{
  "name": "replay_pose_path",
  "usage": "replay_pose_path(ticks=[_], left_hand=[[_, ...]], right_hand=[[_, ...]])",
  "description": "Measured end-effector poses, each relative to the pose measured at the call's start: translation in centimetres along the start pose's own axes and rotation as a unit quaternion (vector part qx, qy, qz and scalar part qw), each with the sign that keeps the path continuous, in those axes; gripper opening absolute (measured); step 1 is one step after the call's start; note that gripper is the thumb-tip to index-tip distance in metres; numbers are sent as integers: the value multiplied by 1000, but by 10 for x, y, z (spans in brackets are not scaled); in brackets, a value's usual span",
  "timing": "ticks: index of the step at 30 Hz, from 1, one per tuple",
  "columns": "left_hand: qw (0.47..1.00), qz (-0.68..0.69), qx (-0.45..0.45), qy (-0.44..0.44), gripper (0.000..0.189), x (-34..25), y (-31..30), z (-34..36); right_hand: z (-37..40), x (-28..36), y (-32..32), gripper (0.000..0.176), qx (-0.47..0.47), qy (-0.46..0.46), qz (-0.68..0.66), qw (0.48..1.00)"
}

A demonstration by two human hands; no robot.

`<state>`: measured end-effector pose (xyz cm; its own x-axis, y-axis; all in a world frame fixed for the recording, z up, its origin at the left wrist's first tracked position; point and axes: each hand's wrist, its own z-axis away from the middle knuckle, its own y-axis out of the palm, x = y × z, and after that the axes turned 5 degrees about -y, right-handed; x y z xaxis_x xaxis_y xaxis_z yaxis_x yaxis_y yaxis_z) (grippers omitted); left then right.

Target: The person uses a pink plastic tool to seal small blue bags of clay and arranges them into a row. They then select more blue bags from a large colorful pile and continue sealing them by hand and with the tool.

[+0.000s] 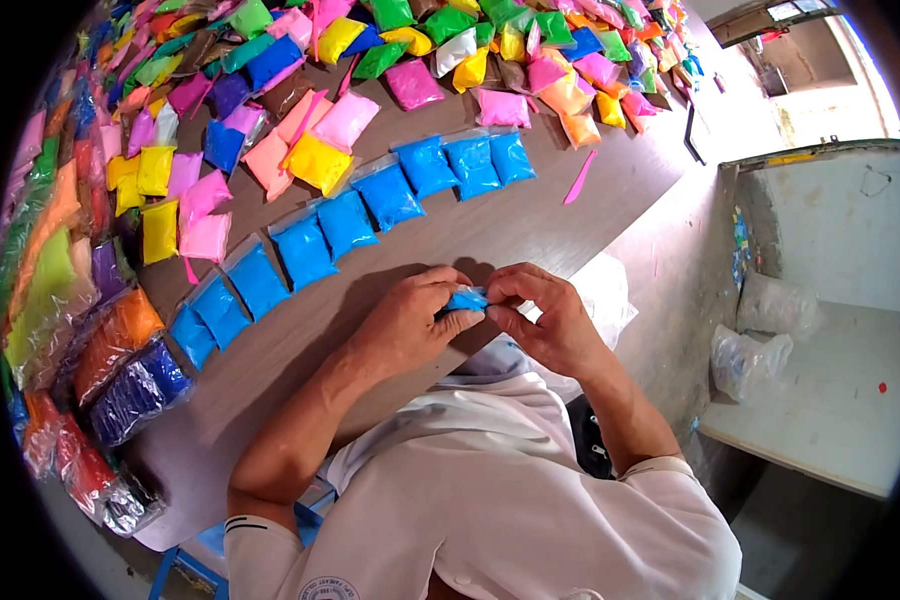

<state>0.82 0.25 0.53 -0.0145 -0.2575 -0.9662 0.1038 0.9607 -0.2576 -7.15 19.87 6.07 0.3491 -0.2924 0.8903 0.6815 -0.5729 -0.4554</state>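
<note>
Near the table's front edge, my left hand pinches a small blue packet in clear plastic between thumb and fingers. My right hand is closed at the packet's right end, thumb and forefinger pressed together on its plastic. Fingers cover much of this packet. Beyond my hands, several flat blue packets lie in a curved row across the brown table, some touching or overlapping their neighbours.
Heaped packets of many colours cover the table's far side. Larger bundled bags stand along the left. A pink strip lies right of the row. To the right, a pale shelf unit holds crumpled clear plastic bags.
</note>
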Motion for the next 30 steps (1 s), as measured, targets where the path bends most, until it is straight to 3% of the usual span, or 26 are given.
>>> replay_pose_path(ticks=[5, 8, 17, 26, 30], left_hand=[[1000, -10, 4, 6, 29, 1, 1, 1], [1000, -5, 0, 3, 31, -1, 1, 1], [1000, 14, 19, -14, 28, -2, -4, 0], [1000, -12, 14, -3, 30, -7, -3, 0], [998, 32, 29, -34, 29, -9, -7, 0]], right_hand=[[3, 3, 2, 17, 3, 48, -60, 997], [3, 5, -3, 18, 14, 46, -14, 999], [6, 1, 6, 17, -44, 47, -118, 991], [0, -4, -4, 19, 40, -40, 12, 998], [-1, 4, 0, 20, -19, 7, -71, 997]])
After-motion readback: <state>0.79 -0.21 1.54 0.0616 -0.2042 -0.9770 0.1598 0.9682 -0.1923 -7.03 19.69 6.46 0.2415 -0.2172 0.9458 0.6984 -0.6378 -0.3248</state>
